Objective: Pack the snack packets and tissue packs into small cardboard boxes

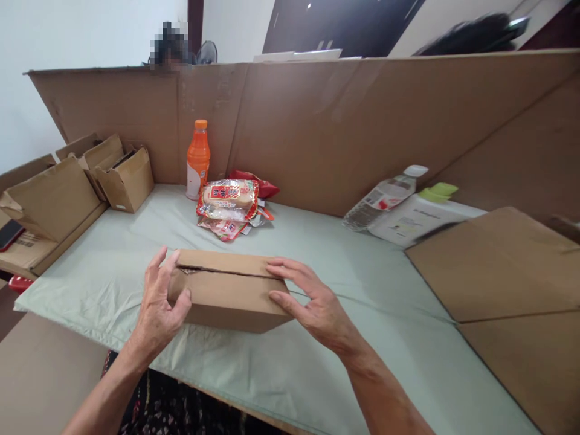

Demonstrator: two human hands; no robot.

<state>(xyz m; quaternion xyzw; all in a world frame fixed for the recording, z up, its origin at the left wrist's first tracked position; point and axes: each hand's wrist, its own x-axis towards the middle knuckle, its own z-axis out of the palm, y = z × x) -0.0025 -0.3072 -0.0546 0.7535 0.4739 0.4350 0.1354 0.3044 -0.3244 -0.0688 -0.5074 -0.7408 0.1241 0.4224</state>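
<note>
A small brown cardboard box (226,285) lies on the light green cloth in front of me, its top flaps folded in and meeting along a narrow dark gap. My left hand (164,299) grips the left end, thumb near the front edge and fingers toward the back. At the opposite end, my right hand (312,297) holds the top and right side, its fingertips resting on the flaps. Behind the box sits a pile of red and clear snack packets (229,202), beside an upright orange drink bottle (198,162).
Several open cardboard boxes (129,181) stand at the left, near a dark phone (9,234). A clear bottle (385,196) and a white jug with a green cap (412,220) lean at the right, by a large carton (512,272). A tall cardboard wall (317,133) closes the back; a person's head shows beyond.
</note>
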